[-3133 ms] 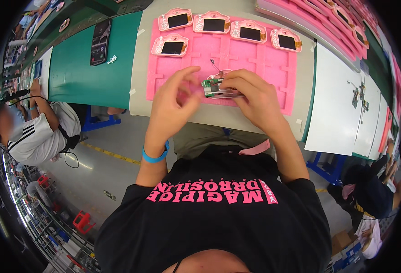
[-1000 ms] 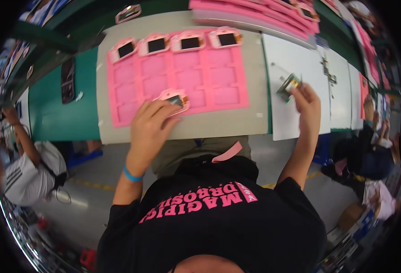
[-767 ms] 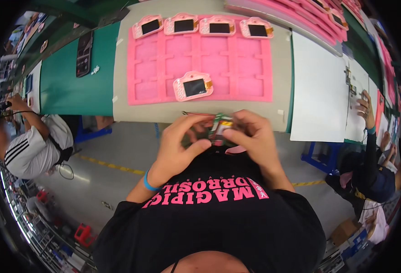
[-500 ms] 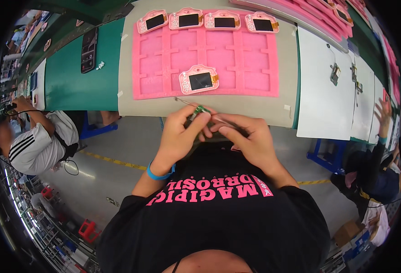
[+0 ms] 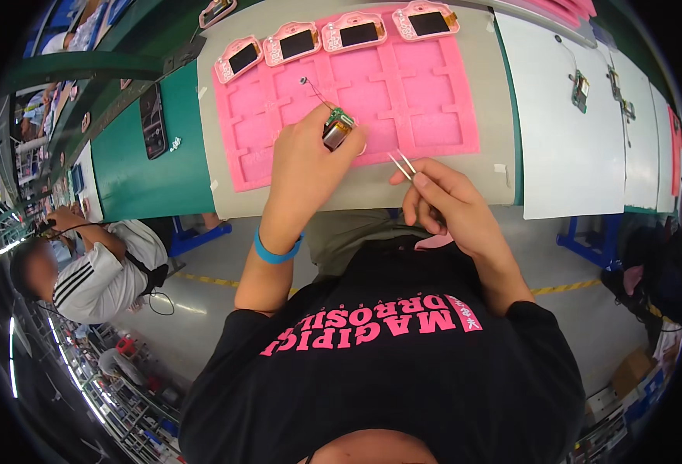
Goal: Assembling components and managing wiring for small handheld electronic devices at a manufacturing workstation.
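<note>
My left hand (image 5: 304,151) is closed on a small green circuit board with a silver metallic block (image 5: 339,130) and holds it above the pink foam tray (image 5: 465,108). A thin dark wire runs from the board to a small round part (image 5: 304,80) over the tray. Most of the pink casing beneath this hand is hidden. Near the tray's front edge, my right hand (image 5: 453,197) grips metal tweezers (image 5: 404,167), whose tips are apart with nothing visible between them. Several pink casings with dark screens (image 5: 356,33) line the tray's far edge.
On the green mat (image 5: 124,174) at left lie a black phone (image 5: 153,122) and a small white piece (image 5: 175,144). A white sheet (image 5: 561,170) at right carries several wired parts (image 5: 580,91). Someone in a white shirt (image 5: 109,267) sits at left.
My left hand has moved forward over the tray with the circuit board, covering the near casing. My right hand has drawn apart to the right with the tweezers. The view has shifted and tilted.
</note>
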A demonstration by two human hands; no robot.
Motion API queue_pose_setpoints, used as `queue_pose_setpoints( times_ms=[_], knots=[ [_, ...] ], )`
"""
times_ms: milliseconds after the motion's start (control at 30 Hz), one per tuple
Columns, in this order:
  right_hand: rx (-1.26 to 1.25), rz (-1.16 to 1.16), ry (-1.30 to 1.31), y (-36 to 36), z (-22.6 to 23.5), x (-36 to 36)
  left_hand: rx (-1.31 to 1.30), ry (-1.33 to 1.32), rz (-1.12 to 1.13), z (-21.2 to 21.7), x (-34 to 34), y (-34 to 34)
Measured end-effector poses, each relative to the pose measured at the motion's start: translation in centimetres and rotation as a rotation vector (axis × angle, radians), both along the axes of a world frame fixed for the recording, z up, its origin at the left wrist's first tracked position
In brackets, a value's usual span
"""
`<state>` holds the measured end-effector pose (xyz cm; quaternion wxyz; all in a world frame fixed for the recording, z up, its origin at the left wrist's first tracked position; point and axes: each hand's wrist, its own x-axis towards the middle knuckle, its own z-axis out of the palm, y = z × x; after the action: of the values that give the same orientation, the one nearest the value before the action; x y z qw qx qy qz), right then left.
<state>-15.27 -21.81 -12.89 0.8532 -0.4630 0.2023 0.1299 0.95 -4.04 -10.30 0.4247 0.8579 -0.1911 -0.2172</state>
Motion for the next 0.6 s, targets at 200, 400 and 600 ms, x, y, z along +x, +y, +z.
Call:
queue_pose_setpoints(
  times_ms=[200,400,600],
  knots=[
    [0.091,0.079,0.024,1.2,-0.6,1.8,-0.048,-0.011,0.019,-0.7,0.1,0.4],
    [0.150,0.122,0.078,2.3,0.4,3.8,-0.205,0.201,0.066,-1.0,0.3,1.6],
    [0.158,0.094,0.103,3.1,0.2,4.5,-0.202,0.261,0.063,-0.6,0.4,1.7]
  ],
)
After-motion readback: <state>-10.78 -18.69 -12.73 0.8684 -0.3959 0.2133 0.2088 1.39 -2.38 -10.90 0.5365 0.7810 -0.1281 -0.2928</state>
